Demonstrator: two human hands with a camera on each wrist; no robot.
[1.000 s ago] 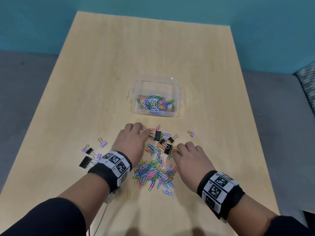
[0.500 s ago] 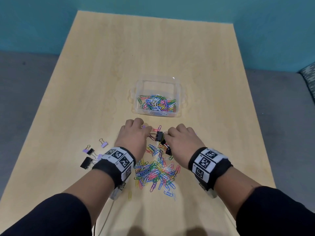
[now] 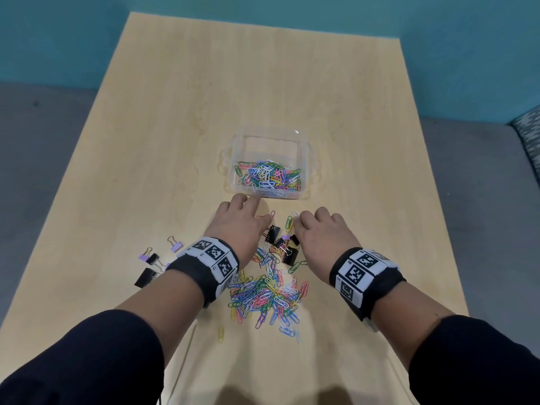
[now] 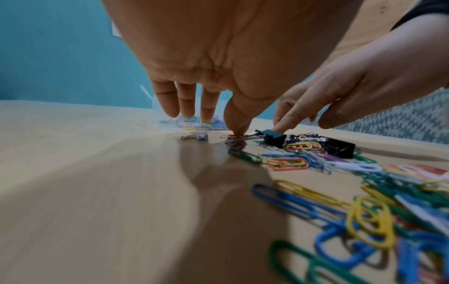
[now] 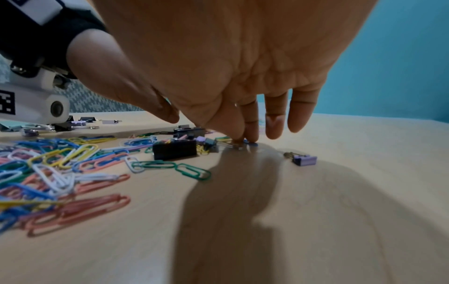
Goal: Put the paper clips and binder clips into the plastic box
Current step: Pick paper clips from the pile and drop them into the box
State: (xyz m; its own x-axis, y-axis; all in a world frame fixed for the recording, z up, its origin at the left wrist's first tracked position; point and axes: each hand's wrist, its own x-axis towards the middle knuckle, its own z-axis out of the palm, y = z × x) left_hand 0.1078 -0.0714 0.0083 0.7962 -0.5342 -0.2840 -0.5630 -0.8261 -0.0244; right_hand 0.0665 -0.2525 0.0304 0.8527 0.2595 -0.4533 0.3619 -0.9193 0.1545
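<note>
Left hand point(image 3: 238, 226) is palm-down on our table point(image 3: 263, 83), fingers extended, thumb tip pressing the wire handle of a black binder clip point(image 4: 273, 135); nothing gripped. Right hand point(image 3: 318, 239) likewise flat, fingertips point(image 5: 243, 137) touching clips by the black cluster point(image 3: 282, 244). Plastic box point(image 3: 308, 159) sits just beyond both hands, part-filled with paper clips. Loose paper clip pile point(image 3: 266, 293) lies between our wrists. More binder clips point(image 3: 152, 266) left of the left wrist; one purple clip point(image 5: 303, 159) apart on the right.
</note>
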